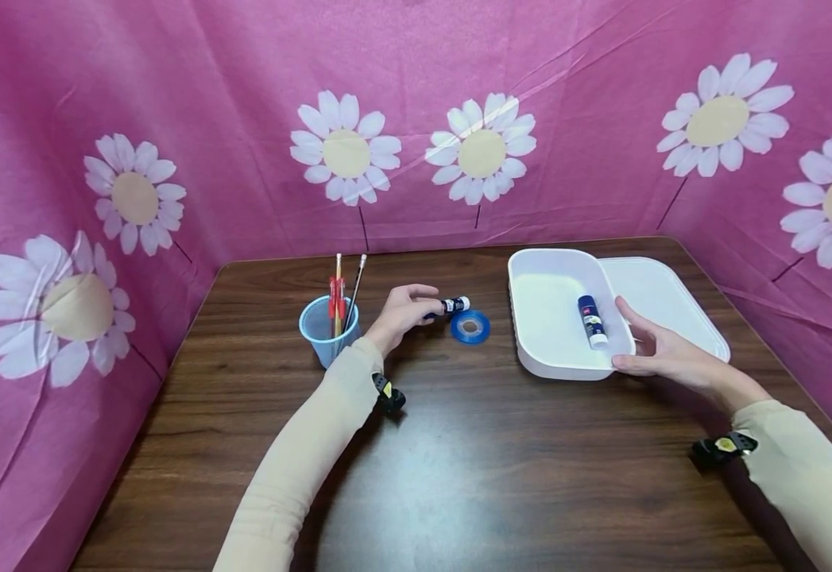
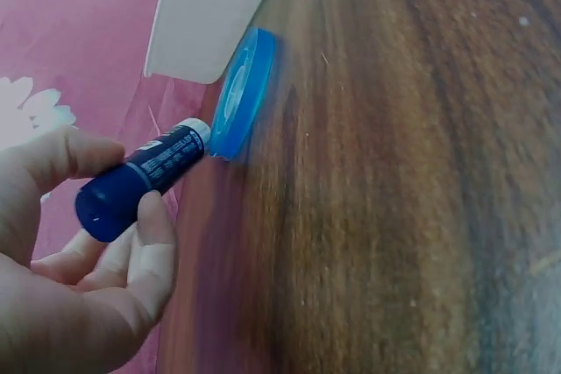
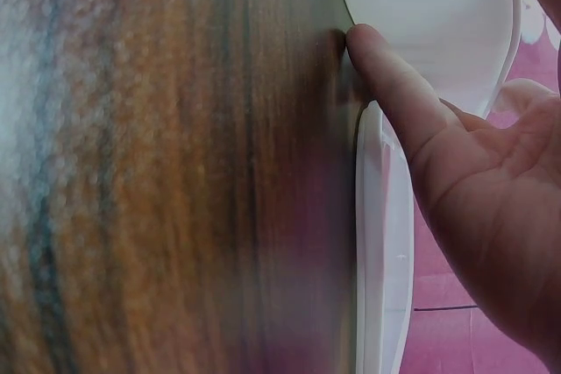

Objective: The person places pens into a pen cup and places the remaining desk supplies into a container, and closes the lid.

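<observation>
My left hand point(image 1: 404, 315) pinches a dark blue glue stick point(image 2: 145, 177) between thumb and fingers. Its white end points toward a roll of blue tape point(image 1: 470, 326) lying flat on the table. In the left wrist view that end appears right beside the tape roll point(image 2: 243, 94); contact is unclear. My right hand point(image 1: 666, 357) holds the near right corner of a white plastic box point(image 1: 566, 372), thumb against the front wall and fingers along the right side. Another blue glue stick point(image 1: 591, 322) lies inside this box, along its right wall.
A light blue pencil cup point(image 1: 328, 343) with pencils and red-topped pens stands left of my left hand. The white lid point(image 1: 673, 294) lies flat behind and right of the box. A pink flowered curtain point(image 1: 416, 63) borders the wooden table point(image 1: 416, 477).
</observation>
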### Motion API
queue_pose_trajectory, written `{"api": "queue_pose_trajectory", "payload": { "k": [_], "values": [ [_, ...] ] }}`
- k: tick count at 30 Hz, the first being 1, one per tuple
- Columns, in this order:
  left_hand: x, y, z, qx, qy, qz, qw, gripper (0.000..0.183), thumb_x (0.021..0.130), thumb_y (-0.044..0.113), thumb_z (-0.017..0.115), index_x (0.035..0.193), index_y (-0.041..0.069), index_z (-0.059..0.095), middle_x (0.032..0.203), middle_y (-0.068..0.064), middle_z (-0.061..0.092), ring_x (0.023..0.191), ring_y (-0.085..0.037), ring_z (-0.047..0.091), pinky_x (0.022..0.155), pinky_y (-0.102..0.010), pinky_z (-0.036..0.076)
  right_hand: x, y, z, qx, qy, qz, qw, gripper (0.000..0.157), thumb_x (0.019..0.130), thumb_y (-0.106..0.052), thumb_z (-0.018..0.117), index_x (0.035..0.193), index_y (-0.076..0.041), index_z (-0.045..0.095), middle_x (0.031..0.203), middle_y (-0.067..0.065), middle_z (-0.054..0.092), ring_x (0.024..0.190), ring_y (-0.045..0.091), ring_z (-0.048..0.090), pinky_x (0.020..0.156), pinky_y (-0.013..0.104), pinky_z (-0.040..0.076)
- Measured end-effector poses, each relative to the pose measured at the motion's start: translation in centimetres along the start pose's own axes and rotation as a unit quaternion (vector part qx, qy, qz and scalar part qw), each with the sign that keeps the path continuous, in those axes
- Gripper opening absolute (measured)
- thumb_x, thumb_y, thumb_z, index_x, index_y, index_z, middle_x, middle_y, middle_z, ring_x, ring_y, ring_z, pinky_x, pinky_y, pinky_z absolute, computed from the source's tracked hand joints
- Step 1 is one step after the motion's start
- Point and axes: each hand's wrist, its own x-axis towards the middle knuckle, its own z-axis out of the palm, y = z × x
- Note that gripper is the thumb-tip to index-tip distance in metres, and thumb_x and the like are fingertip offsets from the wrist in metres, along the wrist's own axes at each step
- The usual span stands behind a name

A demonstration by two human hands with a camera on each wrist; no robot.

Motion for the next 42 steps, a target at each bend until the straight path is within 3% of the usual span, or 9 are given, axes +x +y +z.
{"api": "queue_pose_trajectory", "payload": {
  "k": [6,12,19,25,31,36,42],
  "values": [
    [0.3,0.5,0.4,-0.083,0.009,0.023,0.9962,0.047,0.088,-0.001,0.076,0.132,-0.007,0.06,0.114,-0.018,0.071,0.094,-0.016,0.07,0.09,-0.034,0.057,-0.1,-0.1,-0.1,-0.025,0.004,0.007,1.0,0.101,0.096,-0.014,0.07,0.162,-0.022,-0.006,0.159,0.037,0.016,0.115,-0.002,0.052,0.089,0.009,0.041],
    [0.4,1.6,1.0,-0.124,0.013,0.058,0.9905,0.042,0.086,0.004,0.082,0.125,0.004,0.066,0.113,-0.018,0.072,0.097,-0.021,0.072,0.091,-0.038,0.057,-0.2,-0.1,-0.1,-0.031,0.005,0.011,0.999,0.101,0.096,-0.016,0.07,0.162,-0.025,-0.006,0.159,0.037,0.016,0.115,-0.002,0.051,0.089,0.008,0.04],
    [0.8,3.0,2.4,-0.167,0.004,0.093,0.9816,0.046,0.087,0.008,0.081,0.129,0.01,0.064,0.108,-0.017,0.073,0.094,-0.021,0.073,0.09,-0.043,0.057,-0.1,0.0,-0.2,-0.017,0.002,-0.006,1.0,0.101,0.096,-0.012,0.069,0.162,-0.021,-0.006,0.159,0.037,0.015,0.118,-0.004,0.049,0.091,0.007,0.039],
    [1.0,4.1,3.8,-0.162,-0.033,0.082,0.9828,0.041,0.092,0.017,0.078,0.13,0.012,0.066,0.113,-0.012,0.07,0.094,-0.019,0.07,0.091,-0.046,0.056,-0.1,0.0,-0.2,-0.017,0.003,-0.01,1.0,0.102,0.096,-0.011,0.07,0.162,-0.018,-0.007,0.159,0.038,0.014,0.118,-0.004,0.05,0.09,0.009,0.042],
    [1.2,5.3,5.5,-0.15,-0.099,0.08,0.9805,0.035,0.097,0.017,0.071,0.13,0.007,0.065,0.119,-0.012,0.071,0.095,-0.02,0.071,0.086,-0.044,0.059,-0.2,-0.1,-0.2,-0.019,0.006,-0.003,1.0,0.102,0.096,-0.012,0.07,0.163,-0.021,-0.006,0.161,0.035,0.012,0.12,-0.007,0.046,0.091,0.007,0.04],
    [1.4,6.4,7.3,-0.138,-0.141,0.051,0.9789,0.036,0.099,0.019,0.07,0.132,0.007,0.063,0.121,-0.016,0.069,0.09,-0.024,0.073,0.086,-0.045,0.058,-0.3,-0.3,-0.2,-0.018,0.008,0.01,1.0,0.101,0.096,-0.016,0.071,0.163,-0.027,-0.004,0.162,0.032,0.012,0.122,-0.007,0.044,0.092,0.006,0.037],
    [1.9,7.7,10.0,-0.12,-0.157,0.009,0.9803,0.036,0.098,0.018,0.07,0.13,0.004,0.065,0.109,-0.012,0.072,0.088,-0.024,0.072,0.085,-0.045,0.059,-0.3,-0.2,-0.1,0.009,0.005,0.011,1.0,0.1,0.096,-0.014,0.07,0.163,-0.026,-0.004,0.163,0.031,0.012,0.122,-0.004,0.047,0.092,0.008,0.04]
  ]
}}
